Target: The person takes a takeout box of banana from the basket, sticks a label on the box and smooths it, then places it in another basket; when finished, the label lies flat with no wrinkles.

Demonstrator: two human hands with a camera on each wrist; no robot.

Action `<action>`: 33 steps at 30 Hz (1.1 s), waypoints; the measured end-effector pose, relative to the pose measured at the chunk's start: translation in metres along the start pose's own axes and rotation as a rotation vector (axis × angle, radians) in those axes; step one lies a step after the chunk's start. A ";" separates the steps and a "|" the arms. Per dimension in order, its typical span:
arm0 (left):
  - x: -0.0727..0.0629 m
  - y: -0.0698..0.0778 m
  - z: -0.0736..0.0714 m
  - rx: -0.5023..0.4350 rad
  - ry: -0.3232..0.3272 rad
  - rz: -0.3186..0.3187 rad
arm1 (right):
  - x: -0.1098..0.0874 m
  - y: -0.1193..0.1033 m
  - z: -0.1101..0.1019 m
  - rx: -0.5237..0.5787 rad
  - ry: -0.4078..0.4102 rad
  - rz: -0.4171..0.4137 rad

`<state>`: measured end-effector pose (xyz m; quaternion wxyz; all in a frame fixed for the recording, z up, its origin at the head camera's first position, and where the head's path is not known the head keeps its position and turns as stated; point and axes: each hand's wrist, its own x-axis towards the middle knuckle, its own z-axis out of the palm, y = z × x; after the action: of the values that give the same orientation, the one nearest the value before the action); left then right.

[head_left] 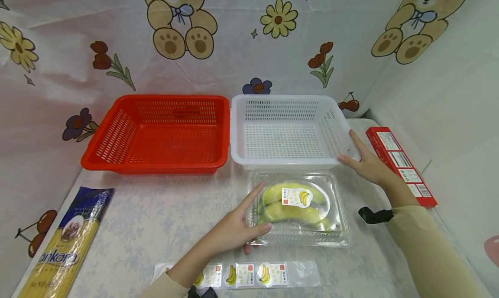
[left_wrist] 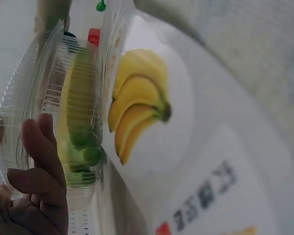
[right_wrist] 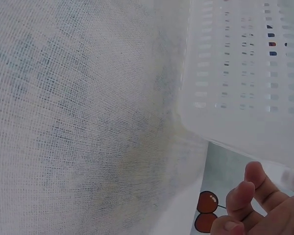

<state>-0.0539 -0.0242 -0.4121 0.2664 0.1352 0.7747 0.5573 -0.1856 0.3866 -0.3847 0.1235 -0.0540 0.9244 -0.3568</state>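
A clear plastic box of bananas lies in front of the white basket, with a banana sticker on its lid. My left hand rests at the box's left side, index finger and thumb spread over the lid's edge. In the left wrist view its other fingers lie loosely bent beside the box wall. My right hand holds the white basket at its front right corner, thumb over the rim. Below that rim, several bent fingers show outside the basket in the right wrist view.
A red basket stands left of the white one. A strip of banana stickers lies in front, partly under my left forearm. A pasta pack lies at the left edge, and a red carton at the right edge.
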 end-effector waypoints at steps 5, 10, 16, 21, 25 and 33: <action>-0.012 -0.003 -0.001 0.003 0.005 0.036 | -0.001 0.002 0.001 -0.017 0.001 0.029; -0.023 -0.005 -0.002 0.000 0.026 0.035 | -0.002 0.002 0.003 -0.021 0.005 0.046; -0.040 -0.004 -0.006 0.016 0.059 0.018 | -0.002 -0.001 0.004 -0.017 0.012 0.044; -0.053 -0.001 -0.009 0.015 0.097 0.041 | -0.001 0.001 0.005 -0.012 0.016 0.047; -0.065 0.007 -0.013 -0.006 0.111 0.033 | 0.000 0.003 0.005 -0.014 0.012 0.044; -0.078 0.037 -0.029 -0.046 0.140 0.070 | -0.002 0.001 0.006 -0.012 0.021 0.039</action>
<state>-0.0098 -0.0743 -0.3504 0.1947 0.1167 0.7731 0.5922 -0.1820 0.3839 -0.3891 0.1204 -0.0331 0.9286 -0.3494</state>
